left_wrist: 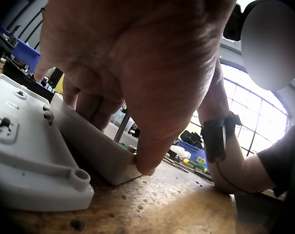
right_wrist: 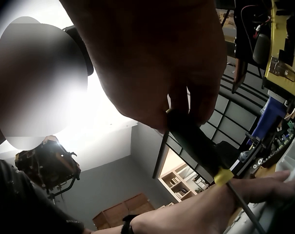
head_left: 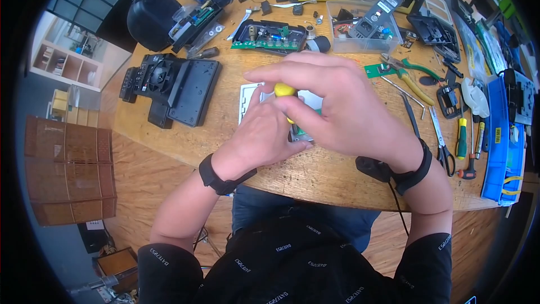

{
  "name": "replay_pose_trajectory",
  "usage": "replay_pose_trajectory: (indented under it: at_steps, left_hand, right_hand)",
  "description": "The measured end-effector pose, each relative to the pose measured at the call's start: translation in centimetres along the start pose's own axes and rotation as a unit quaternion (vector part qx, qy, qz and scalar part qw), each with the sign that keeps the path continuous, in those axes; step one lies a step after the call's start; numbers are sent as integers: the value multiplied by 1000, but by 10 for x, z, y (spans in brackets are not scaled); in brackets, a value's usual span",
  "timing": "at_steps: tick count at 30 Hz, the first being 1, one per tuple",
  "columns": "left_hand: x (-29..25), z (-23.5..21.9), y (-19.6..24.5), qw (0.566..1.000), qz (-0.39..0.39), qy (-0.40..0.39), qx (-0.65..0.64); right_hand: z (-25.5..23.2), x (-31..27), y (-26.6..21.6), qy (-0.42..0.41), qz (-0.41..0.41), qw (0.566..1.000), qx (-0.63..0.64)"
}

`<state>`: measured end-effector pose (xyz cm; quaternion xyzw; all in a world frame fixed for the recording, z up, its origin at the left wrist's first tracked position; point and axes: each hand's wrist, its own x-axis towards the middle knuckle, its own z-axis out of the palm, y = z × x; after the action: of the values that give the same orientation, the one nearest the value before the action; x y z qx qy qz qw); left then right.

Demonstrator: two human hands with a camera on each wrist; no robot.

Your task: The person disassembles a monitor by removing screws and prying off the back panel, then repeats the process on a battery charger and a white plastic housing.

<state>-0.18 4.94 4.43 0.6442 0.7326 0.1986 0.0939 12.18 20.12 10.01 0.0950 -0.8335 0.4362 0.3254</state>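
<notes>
My right hand (head_left: 351,107) holds a screwdriver (right_wrist: 198,146) by its black and yellow handle. The metal shaft points down into a white plastic casing (left_wrist: 96,141), past my left hand (head_left: 261,129). The left hand grips this casing, its thumb at the near corner and the other fingers reaching over the wall. Part of a green circuit board (head_left: 301,132) shows inside; the screwdriver's tip is hidden. Beside the casing lies a white plastic cover (left_wrist: 30,141) with molded posts and a keyhole-shaped opening.
A black device (head_left: 194,93) lies to the left. Behind the hands is an opened housing with a circuit board (head_left: 264,38). Pliers (head_left: 413,76), scissors (head_left: 441,141) and several screwdrivers lie right, near a blue bin (head_left: 495,141). A clear box (head_left: 365,42) holds parts.
</notes>
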Motion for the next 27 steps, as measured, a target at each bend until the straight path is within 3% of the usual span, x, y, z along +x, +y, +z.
replay_pose_trajectory:
  at_steps: [1, 5, 7, 9, 11, 13, 14, 16, 20, 22, 23, 27]
  left_hand:
    - [1, 1, -1, 999, -25, -46, -2]
    - [2, -1, 2, 998, -12, -44, -31]
    - [1, 4, 0, 996, 14, 31, -85]
    - [1, 4, 0, 998, 16, 36, -55]
    - [2, -3, 5, 999, 17, 42, -25]
    - [-1, -15, 12, 996, -41, -76, -21]
    - [0, -13, 11, 996, -41, -76, -21]
    - [1, -4, 7, 996, -14, 25, -86]
    - [1, -2, 4, 998, -3, 26, -54]
    - [1, -13, 11, 999, -8, -33, -30]
    - [1, -14, 12, 999, -8, -33, -30]
    - [-1, -6, 5, 1000, 10, 2, -13]
  right_hand:
    - [0, 0, 0, -9, 1, 1000, -9]
    - [3, -1, 1, -3, -8, 1000, 26]
    - [-2, 0, -2, -20, 0, 1000, 15]
    - [-2, 0, -2, -37, 8, 999, 3]
    - [4, 1, 1, 4, -7, 1000, 2]
    - [2, 1, 2, -8, -5, 1000, 4]
    - [1, 1, 2, -19, -4, 1000, 7]
    - [-1, -1, 0, -22, -2, 1000, -10]
    - [-2, -1, -6, -29, 35, 998, -44]
    - [4, 0, -3, 2, 13, 999, -33]
    - [7, 0, 0, 32, -9, 999, -22]
    - [4, -2, 4, 1, -10, 1000, -28]
